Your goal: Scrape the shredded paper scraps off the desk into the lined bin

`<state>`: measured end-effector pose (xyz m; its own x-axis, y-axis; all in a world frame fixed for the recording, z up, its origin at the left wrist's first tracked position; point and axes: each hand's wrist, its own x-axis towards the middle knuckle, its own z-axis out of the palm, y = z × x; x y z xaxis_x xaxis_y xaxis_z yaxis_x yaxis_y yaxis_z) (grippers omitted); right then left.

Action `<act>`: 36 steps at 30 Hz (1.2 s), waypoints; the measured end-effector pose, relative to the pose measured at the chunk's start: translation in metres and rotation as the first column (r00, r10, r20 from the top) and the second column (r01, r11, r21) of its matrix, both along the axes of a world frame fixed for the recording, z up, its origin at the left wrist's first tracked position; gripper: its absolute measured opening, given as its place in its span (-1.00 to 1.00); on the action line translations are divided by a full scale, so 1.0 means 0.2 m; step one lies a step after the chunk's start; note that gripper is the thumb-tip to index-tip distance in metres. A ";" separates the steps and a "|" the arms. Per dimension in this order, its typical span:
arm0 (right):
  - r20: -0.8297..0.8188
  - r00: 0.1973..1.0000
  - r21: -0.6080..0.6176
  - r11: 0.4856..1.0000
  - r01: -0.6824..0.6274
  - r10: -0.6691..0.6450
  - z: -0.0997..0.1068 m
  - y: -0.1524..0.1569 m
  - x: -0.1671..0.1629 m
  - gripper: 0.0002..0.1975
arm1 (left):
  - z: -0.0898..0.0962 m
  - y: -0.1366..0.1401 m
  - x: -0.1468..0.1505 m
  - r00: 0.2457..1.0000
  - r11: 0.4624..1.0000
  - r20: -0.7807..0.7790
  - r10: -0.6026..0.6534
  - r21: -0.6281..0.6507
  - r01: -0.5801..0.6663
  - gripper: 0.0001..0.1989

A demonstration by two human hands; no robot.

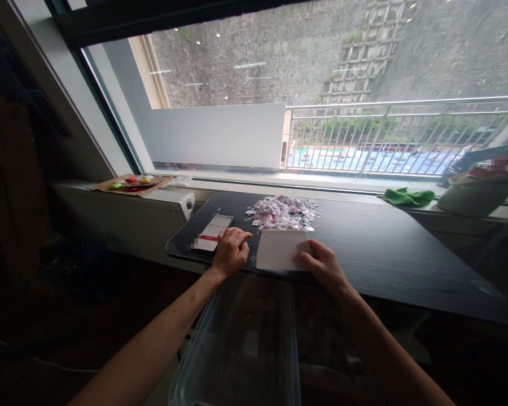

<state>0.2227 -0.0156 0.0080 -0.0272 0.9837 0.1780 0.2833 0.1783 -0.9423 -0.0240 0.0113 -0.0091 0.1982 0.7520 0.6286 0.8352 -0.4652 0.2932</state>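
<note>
My right hand (327,265) pinches the right edge of a flat white scraper-like sheet (279,251), which has a small hole near its upper left corner. The sheet is at the near edge of the dark table (364,248), just in front of a heap of small pale, pinkish packets or scraps (279,213). To the left of the sheet is my left hand (231,251), holding nothing that I can see, its index finger stretched out to the right. Beside that hand lies a phone (211,232) with a timer-like display.
Below the table edge stands a clear plastic bin (237,349). A radiator (169,206) adjoins the table at left, near brown cardboard (105,188) with colourful items. On the sill at right are a green cloth (408,197) and a pale container (465,194). A window runs behind.
</note>
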 end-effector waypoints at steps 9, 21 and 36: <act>-0.070 0.998 0.081 0.997 0.001 0.004 -0.02 0.02 -0.02 -0.77 | 0.00 0.00 0.00 1.000 1.000 -0.006 0.004 -0.015 -0.004 -0.72; -0.054 0.998 0.057 0.998 -0.020 0.023 -0.03 0.01 -0.01 -0.80 | 0.01 0.00 0.00 1.000 1.000 -0.002 -0.006 -0.007 0.006 -0.71; -0.092 0.991 0.043 0.995 -0.091 0.094 -0.01 -0.01 0.01 -0.79 | 0.02 -0.01 0.01 1.000 1.000 0.000 0.011 -0.008 -0.011 -0.70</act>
<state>0.2238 -0.0167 0.0052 -0.0992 0.9701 0.2215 0.1746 0.2361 -0.9559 -0.0218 0.0092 -0.0056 0.1902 0.7594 0.6222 0.8401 -0.4538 0.2970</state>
